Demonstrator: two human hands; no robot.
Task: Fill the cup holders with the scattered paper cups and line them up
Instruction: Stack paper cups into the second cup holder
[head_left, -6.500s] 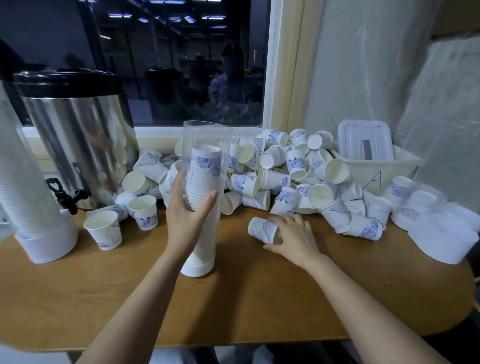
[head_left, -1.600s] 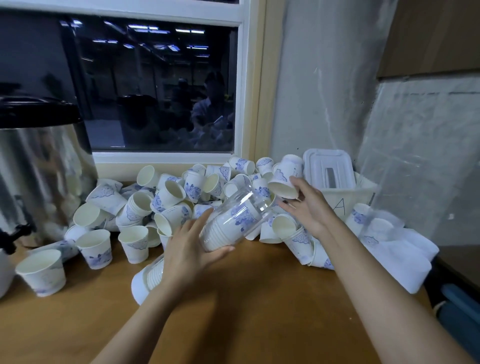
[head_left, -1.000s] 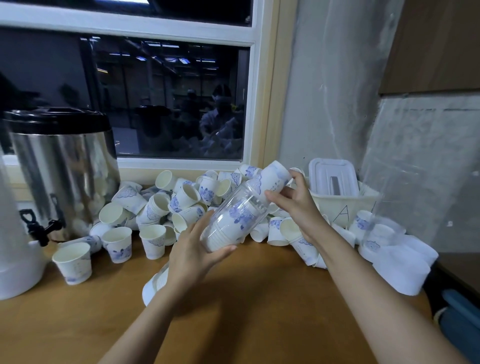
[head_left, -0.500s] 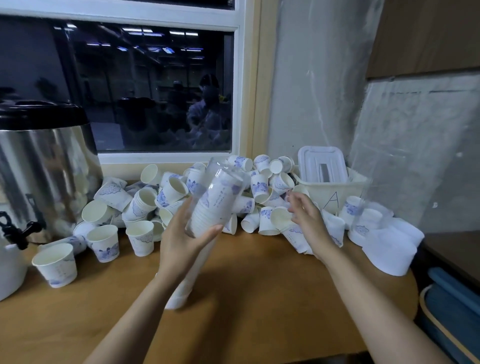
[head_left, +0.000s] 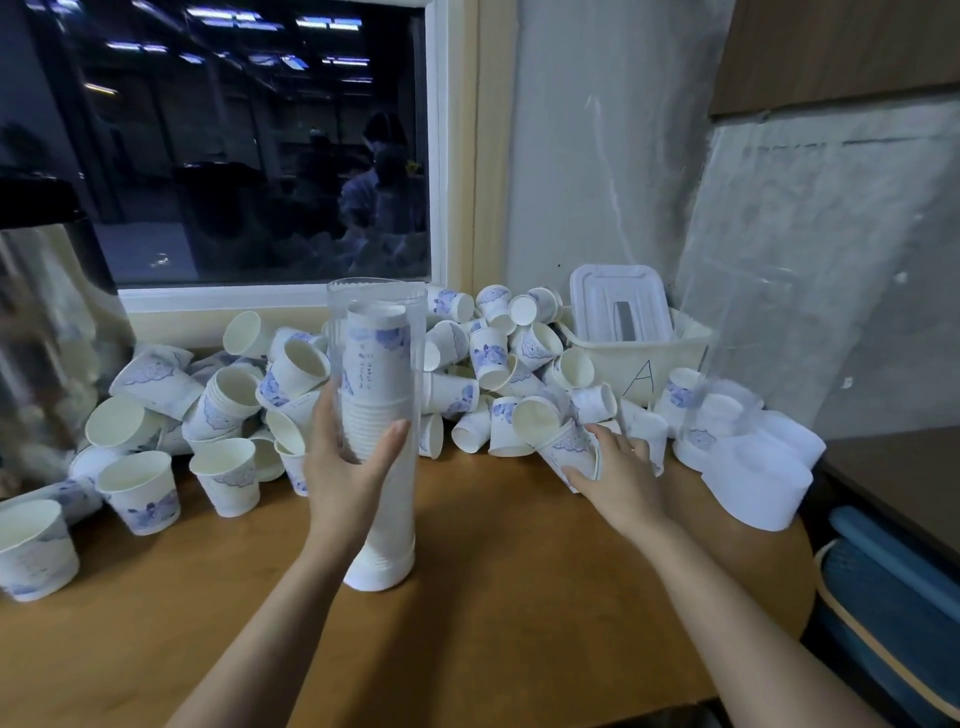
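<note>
The left hand (head_left: 347, 470) wraps round the tall cup holder (head_left: 379, 338). The right hand (head_left: 623, 480) grips a paper cup (head_left: 565, 442); pulling it could make the pile of cups (head_left: 493, 358) past that hand tumble.

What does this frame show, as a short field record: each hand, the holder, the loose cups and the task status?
left hand: grips the cup holder at mid-height
cup holder: clear tube, upright on the table, white base down
stacked cups: inside the holder, reaching close to its rim
right hand: thumb and fingers around a lying cup at the pile's front edge
cup pile: many loose cups heaped below the window
task status: holder nearly full, pile not yet cleared
</note>
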